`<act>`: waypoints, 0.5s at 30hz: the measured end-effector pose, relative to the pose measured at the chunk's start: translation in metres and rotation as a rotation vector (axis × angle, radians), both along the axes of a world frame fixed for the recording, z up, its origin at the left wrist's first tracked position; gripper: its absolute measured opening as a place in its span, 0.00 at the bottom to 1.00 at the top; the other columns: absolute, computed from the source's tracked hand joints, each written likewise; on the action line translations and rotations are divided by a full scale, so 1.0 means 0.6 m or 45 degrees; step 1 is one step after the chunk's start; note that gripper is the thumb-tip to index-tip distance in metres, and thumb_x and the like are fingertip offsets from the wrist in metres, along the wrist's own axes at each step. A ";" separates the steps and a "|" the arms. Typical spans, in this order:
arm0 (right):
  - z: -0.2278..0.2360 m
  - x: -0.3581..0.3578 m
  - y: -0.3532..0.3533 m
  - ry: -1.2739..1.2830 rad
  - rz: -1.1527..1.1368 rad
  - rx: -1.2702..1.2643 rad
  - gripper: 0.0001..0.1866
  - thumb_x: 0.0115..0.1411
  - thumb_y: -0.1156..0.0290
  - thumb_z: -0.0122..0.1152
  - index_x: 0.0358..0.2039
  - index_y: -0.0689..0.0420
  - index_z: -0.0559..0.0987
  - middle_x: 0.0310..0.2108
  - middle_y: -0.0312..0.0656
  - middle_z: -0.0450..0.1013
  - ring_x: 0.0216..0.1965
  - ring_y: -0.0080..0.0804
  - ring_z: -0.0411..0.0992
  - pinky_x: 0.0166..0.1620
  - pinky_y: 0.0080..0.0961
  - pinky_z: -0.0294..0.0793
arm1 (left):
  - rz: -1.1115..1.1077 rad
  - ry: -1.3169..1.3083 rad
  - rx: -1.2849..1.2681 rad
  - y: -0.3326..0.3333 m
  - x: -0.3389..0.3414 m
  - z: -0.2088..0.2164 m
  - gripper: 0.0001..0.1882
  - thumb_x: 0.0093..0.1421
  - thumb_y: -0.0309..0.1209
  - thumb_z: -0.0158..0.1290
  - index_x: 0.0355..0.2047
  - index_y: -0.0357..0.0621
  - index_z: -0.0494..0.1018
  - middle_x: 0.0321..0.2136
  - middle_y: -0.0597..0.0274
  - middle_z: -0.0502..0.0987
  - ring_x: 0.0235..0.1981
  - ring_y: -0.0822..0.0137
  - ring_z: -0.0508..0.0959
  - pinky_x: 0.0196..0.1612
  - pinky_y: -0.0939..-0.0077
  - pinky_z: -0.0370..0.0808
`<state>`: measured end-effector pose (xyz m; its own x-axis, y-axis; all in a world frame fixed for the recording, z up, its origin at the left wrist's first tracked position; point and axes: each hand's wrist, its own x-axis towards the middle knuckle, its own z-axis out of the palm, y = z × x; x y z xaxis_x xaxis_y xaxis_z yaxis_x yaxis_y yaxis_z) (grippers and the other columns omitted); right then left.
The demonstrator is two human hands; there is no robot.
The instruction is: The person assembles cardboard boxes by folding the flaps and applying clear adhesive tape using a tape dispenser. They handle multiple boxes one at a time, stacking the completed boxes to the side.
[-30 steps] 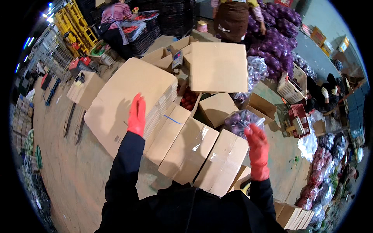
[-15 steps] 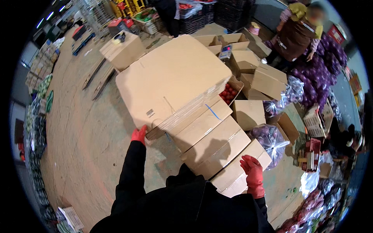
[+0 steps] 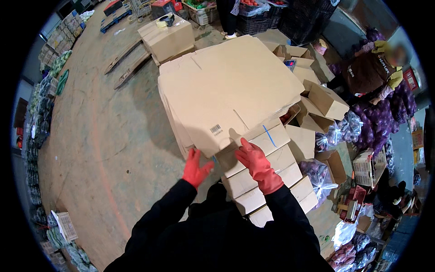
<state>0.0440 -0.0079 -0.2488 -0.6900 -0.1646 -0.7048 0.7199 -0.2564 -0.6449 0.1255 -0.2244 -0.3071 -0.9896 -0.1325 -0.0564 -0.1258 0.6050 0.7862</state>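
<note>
Both hands wear red gloves. The left hand is at the near edge of a stack of flat cardboard sheets, fingers spread & touching the edge, not gripping. The right hand lies flat w/ fingers open on the top sheet's near flap. The stack sits on the floor, partly over folded boxes. Another person stands by purple onion bags.

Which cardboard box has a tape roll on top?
The closed box at the far end beyond the flattened cardboard stack; a dark tape roll sits on it. No other box carries one.
</note>
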 end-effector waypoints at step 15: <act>0.065 0.029 0.156 0.590 -0.480 0.333 0.17 0.55 0.65 0.62 0.40 0.65 0.77 0.34 0.39 0.77 0.36 0.27 0.74 0.41 0.20 0.72 | -0.803 0.053 1.137 0.074 -0.086 0.264 0.24 0.58 0.15 0.41 0.57 0.32 0.61 0.52 0.47 0.69 0.49 0.57 0.74 0.53 0.64 0.70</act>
<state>0.0611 0.0857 -0.2098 -0.9091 0.2850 -0.3040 0.2432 -0.2296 -0.9424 0.0737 -0.1802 -0.1488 -0.8685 0.4709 0.1546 0.0431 -0.2390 0.9701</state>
